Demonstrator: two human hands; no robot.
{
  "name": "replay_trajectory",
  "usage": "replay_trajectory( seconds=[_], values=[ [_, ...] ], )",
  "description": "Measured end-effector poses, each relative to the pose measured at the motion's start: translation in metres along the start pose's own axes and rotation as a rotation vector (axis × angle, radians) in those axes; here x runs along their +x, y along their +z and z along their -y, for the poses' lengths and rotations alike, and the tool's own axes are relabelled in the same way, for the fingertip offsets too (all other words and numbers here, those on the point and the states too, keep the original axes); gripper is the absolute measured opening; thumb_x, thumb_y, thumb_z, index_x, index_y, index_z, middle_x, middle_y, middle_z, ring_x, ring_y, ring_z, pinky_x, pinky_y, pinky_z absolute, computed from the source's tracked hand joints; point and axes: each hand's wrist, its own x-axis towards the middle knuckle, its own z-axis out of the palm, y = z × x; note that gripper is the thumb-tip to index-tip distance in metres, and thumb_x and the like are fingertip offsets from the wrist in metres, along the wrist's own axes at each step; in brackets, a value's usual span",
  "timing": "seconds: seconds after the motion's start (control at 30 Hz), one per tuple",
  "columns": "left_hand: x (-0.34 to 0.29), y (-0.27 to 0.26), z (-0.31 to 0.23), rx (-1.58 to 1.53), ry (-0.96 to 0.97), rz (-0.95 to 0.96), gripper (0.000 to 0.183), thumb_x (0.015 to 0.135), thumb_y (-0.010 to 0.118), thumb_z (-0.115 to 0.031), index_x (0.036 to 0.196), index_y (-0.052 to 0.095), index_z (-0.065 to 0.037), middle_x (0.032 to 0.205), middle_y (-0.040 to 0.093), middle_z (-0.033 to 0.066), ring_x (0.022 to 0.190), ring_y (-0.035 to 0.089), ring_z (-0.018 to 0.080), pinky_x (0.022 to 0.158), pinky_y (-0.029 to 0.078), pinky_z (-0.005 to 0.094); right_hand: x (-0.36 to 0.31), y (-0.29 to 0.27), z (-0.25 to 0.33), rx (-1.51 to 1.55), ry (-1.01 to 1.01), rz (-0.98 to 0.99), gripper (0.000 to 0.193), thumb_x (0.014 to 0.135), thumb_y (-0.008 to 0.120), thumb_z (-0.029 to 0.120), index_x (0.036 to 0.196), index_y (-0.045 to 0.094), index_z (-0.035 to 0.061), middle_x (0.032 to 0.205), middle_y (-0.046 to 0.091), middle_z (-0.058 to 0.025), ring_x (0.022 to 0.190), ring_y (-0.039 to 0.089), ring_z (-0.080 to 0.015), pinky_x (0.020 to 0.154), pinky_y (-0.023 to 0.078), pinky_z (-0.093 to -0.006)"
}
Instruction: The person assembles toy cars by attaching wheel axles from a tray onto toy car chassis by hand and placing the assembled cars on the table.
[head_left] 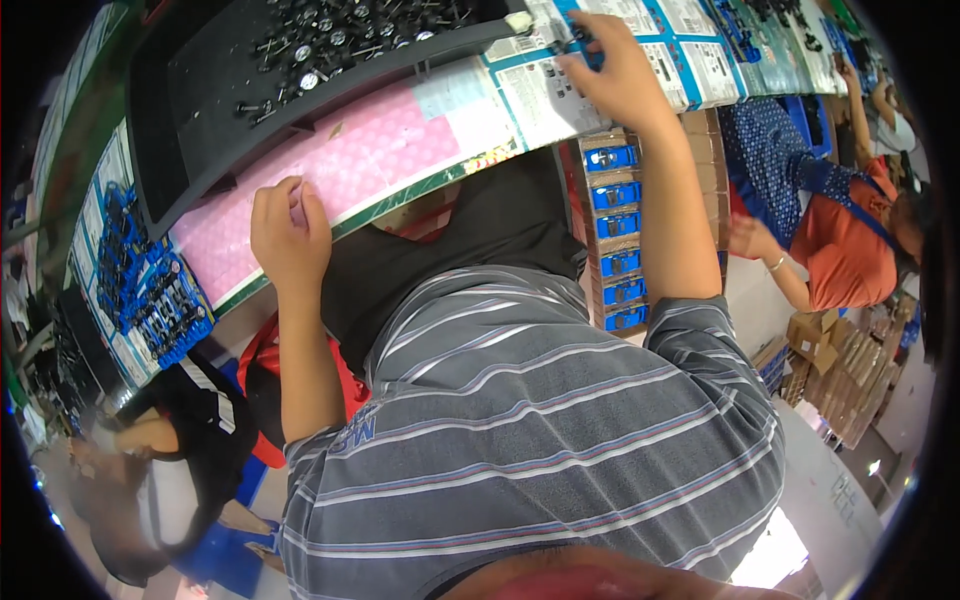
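Workbench (pixel 440 185) with pink mat (pixel 350 160); black parts tray (pixel 200 110) far left, printed cards (pixel 560 90) right, blue racks (pixel 150 290) near left.

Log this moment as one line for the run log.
left hand: closed, resting on pink mat | right hand: reaching onto printed cards | black tray: small black parts

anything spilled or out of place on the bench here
Nothing looks spilled or damaged. Small black parts lie loose but inside the black tray. The right hand rests on printed cards; the left hand on the pink mat.
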Motion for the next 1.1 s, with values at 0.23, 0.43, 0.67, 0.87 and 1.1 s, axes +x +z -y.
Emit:
replay_trajectory(
  seconds=[0.23,0.43,0.67,0.87,1.1],
  values=[
    [-0.004,-0.003,0.000,0.017,0.002,0.015,0.010,0.090,0.065,-0.006,0.098,0.068,-0.001,0.082,0.059,0.0109,0.066,0.056,0.0233,0.060,0.045,0.0339,-0.008,-0.010,-0.005,0.126,0.178,-0.048,0.024,0.081,0.068,0.002,0.105,0.074,0.0032,0.101,0.070,-0.0151,0.091,0.069,-0.0335,0.082,0.055,-0.0371],
    [0.000,0.000,-0.004,0.056,0.001,0.011,0.012,0.091,0.064,-0.008,0.099,0.068,0.000,0.079,0.055,0.0083,0.064,0.050,0.0196,0.058,0.041,0.0312,-0.017,-0.035,-0.032,0.055,0.069,0.001,0.028,0.079,0.067,0.001,0.106,0.075,0.0032,0.107,0.069,-0.0139,0.096,0.068,-0.0311,0.084,0.055,-0.0383],
    [0.001,0.004,-0.008,0.072,-0.021,0.017,0.011,0.088,0.064,-0.005,0.096,0.067,0.001,0.078,0.054,0.0088,0.062,0.049,0.0202,0.057,0.041,0.0318,-0.034,-0.019,-0.013,-0.020,0.015,-0.054,0.019,0.083,0.075,0.013,0.097,0.075,0.0005,0.115,0.065,-0.0158,0.111,0.060,-0.0357,0.095,0.050,-0.0423],
    [0.001,0.004,-0.006,0.095,-0.031,0.026,0.011,0.087,0.064,-0.005,0.097,0.067,0.001,0.078,0.053,0.0089,0.063,0.049,0.0204,0.057,0.041,0.0322,-0.044,-0.045,-0.058,-0.036,0.200,-0.260,0.010,0.082,0.075,0.007,0.092,0.077,0.0044,0.107,0.065,-0.0154,0.085,0.067,-0.0311,0.077,0.055,-0.0388],
    [0.004,0.006,-0.005,0.131,-0.002,0.030,0.013,0.088,0.063,-0.007,0.098,0.066,0.001,0.079,0.053,0.0093,0.064,0.051,0.0217,0.059,0.043,0.0342,-0.027,-0.042,-0.080,-0.035,0.195,-0.211,0.016,0.084,0.075,0.009,0.098,0.076,0.0027,0.101,0.068,-0.0127,0.080,0.069,-0.0262,0.074,0.056,-0.0367]
  ],
)
